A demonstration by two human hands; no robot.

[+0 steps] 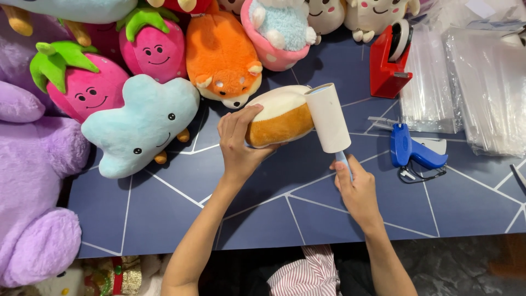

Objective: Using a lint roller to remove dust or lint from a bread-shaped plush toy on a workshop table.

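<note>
Head view: left hand (239, 143) gripping a tan and cream plush toy (280, 117) on the dark blue table (274, 208), right hand (356, 189) closing around the handle of a white lint roller (327, 117), pressing it against the toy's right end, beside a blue tagging gun (411, 149).

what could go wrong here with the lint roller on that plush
The left hand grips only one end of the tan and cream plush, so pressure from the lint roller might twist it loose. The right hand holds the roller by the tip of its handle, so it may wobble or skid. A slip to the right could knock the blue tagging gun lying close by.
</note>
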